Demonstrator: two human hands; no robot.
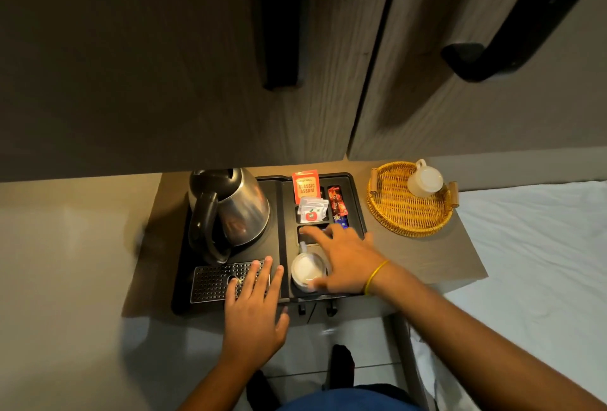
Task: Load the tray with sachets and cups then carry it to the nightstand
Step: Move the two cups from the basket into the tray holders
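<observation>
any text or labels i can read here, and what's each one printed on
"CLASSIC ASSAM": on the orange tea sachet standing at the back of the black tray.
White sachets: a red apple-like logo, print too small to read.
Red sachet: print too blurred to read.
Small line above "CLASSIC ASSAM": unreadable.
Nothing readable on the kettle or cups.

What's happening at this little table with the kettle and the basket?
A person is working over a black plastic tray that holds a steel kettle and sachets. The right hand is spread open over a white cup in the tray, seemingly reaching for it, while the left hand lies flat on the perforated metal drip grate. Beside it, a round woven wicker tray already holds one white cup.
</observation>
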